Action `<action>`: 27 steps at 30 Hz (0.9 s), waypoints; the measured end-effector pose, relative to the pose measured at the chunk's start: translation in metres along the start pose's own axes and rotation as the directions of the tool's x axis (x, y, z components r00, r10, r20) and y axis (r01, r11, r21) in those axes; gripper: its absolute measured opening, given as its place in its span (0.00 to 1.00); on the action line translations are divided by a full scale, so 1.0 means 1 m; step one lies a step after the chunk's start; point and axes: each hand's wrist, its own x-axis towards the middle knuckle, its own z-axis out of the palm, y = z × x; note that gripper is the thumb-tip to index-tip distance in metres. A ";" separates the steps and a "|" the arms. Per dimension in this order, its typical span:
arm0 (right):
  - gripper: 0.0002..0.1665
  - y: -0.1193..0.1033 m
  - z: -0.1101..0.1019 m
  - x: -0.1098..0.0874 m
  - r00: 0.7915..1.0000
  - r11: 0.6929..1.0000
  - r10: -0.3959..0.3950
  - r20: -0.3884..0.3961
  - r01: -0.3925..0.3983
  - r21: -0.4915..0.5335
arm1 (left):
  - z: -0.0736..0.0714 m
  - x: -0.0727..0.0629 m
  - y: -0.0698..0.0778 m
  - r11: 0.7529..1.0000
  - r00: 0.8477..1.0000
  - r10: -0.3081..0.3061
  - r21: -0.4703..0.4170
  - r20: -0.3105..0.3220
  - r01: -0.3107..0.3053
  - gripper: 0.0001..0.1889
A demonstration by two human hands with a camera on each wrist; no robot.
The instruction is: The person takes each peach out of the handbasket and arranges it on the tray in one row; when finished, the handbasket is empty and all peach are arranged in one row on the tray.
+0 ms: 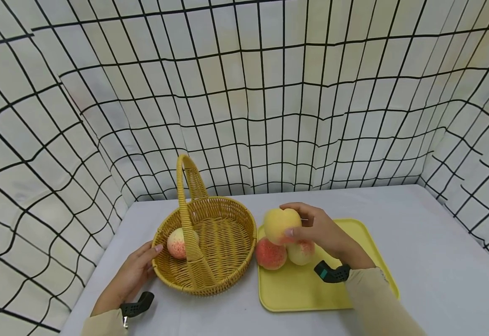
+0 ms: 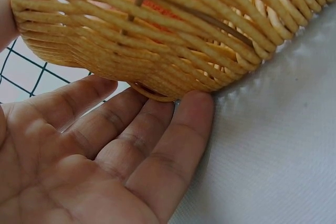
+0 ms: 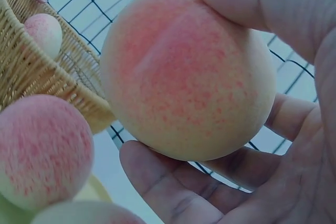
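My right hand [image 1: 326,233] holds a yellow and pink peach [image 1: 279,225] between thumb and fingers, above two others. Those two, a red peach [image 1: 271,255] and a paler peach [image 1: 301,254], sit at the left side of a yellow tray [image 1: 303,291]. To the left stands a wicker basket [image 1: 210,289] with a tall handle, and one peach [image 1: 177,245] lies inside near its left wall. My left hand [image 1: 132,268] grips the basket's left edge, its thumb over the rim. In the left wrist view its fingers [image 2: 191,124] lie against the woven outside, low down.
The basket's arched handle [image 1: 181,196] rises over its left part. A white cloth [image 1: 429,261] covers the table. Behind and at both sides hang white curtains [image 1: 269,107] with a black grid pattern.
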 end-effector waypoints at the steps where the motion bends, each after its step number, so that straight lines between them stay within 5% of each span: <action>1: 0.35 0.001 -0.002 -0.002 1.000 1.000 -0.004 -0.010 0.004 -0.004 | 0.000 0.000 0.000 1.000 1.000 0.002 0.002 -0.001 -0.002 0.39; 27: 0.35 0.031 -0.052 -0.045 0.989 0.999 -0.031 -0.142 0.037 0.040 | -0.001 0.001 0.001 1.000 1.000 -0.014 -0.002 0.000 0.014 0.39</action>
